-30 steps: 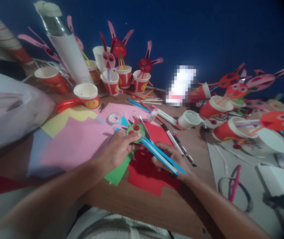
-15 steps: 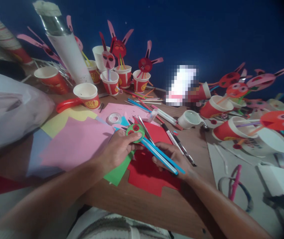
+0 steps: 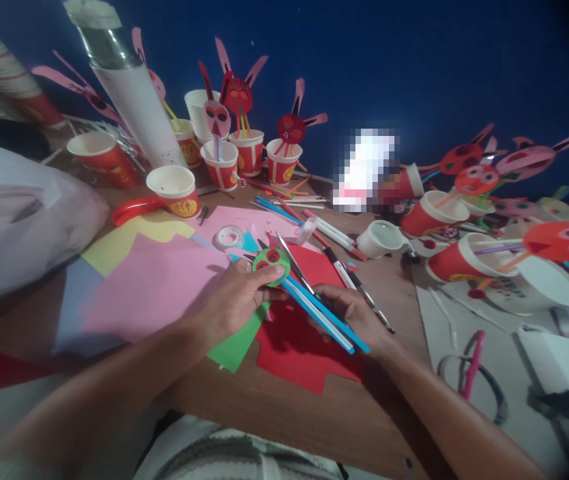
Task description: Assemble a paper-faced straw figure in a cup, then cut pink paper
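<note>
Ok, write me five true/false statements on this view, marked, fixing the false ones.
1. The left hand holds a green paper face. True.
2. The straws at that face are yellow. False: the straws are blue and white.
3. Red paper lies on the table. True.
4. The plastic bag is at the picture's right. False: the bag is at the left.
5. A pink face rises from a cup. True.
</note>
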A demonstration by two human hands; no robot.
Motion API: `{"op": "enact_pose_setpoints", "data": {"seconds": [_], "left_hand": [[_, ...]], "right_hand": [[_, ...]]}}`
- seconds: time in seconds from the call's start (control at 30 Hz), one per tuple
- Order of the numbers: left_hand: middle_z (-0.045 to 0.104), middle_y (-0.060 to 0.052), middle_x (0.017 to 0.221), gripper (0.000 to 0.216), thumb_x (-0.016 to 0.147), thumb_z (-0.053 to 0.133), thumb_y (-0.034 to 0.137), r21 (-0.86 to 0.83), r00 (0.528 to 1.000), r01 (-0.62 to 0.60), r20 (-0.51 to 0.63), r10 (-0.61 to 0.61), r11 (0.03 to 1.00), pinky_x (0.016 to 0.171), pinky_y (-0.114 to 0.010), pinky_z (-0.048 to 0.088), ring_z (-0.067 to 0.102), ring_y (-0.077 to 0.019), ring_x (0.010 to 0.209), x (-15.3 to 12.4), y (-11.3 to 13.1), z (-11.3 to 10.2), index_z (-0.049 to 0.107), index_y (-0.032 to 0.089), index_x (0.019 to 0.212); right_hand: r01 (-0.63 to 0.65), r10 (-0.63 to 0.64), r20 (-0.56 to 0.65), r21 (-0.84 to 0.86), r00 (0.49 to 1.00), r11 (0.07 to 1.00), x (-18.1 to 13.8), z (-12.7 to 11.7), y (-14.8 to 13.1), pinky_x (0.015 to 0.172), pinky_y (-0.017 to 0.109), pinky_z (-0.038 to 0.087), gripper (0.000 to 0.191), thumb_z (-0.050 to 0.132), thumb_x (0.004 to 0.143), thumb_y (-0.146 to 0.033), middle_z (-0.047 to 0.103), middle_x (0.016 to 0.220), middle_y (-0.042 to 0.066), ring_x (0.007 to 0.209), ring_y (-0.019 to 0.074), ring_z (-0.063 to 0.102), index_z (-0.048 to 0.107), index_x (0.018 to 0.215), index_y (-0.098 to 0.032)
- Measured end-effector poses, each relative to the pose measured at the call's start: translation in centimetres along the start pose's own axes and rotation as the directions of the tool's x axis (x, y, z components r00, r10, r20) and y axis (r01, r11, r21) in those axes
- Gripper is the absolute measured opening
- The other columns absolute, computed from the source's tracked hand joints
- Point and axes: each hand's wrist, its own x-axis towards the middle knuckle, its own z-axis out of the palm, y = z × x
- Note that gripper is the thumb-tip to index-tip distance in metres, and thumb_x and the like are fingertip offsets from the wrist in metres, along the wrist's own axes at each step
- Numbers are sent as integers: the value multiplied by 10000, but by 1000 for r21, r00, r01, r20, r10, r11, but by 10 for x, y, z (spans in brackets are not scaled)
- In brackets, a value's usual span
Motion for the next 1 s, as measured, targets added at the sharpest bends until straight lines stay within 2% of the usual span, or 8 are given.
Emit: {"op": "enact_pose_setpoints", "data": {"seconds": [0.13, 0.3, 0.9, 1.0], "left_hand": [[608, -2, 622, 119, 695, 708, 150, -19, 1000, 0, 20, 0, 1000, 604, -281, 563, 634, -140, 610, 0, 1, -1, 599, 108, 670], [614, 1, 631, 109, 702, 707, 146, -25, 999, -1, 34, 2, 1000, 604, -277, 565, 637, -137, 607, -1, 0, -1, 605, 111, 685], [623, -3, 648, 104, 713, 701, 156, 1, 999, 2, 32, -2, 1000, 622, -280, 563, 642, -139, 621, 0, 0, -2, 613, 114, 678], [627, -6, 649, 97, 712, 698, 155, 8, 1000, 1, 29, -1, 1000, 624, -283, 564, 645, -144, 627, -1, 0, -2, 615, 113, 684]], "right_hand": [[-21, 21, -17, -39, 1000, 999, -1, 1, -6, 419, 171, 392, 201, 722, 585, -172, 591, 572, -36, 478, 75, 496, 656, 774, -150], [-44, 42, -35, -42, 998, 998, -2, 1, -8, 424, 167, 389, 238, 689, 587, -146, 603, 591, -40, 488, 76, 511, 668, 824, -154], [-66, 63, -64, -45, 996, 997, -4, 5, -13, 397, 162, 370, 225, 680, 555, -150, 605, 576, -40, 463, 70, 506, 665, 779, -151], [-62, 59, -61, -47, 996, 997, -3, 4, -12, 425, 173, 401, 218, 694, 566, -166, 624, 592, -31, 474, 78, 517, 675, 783, -156]]}}
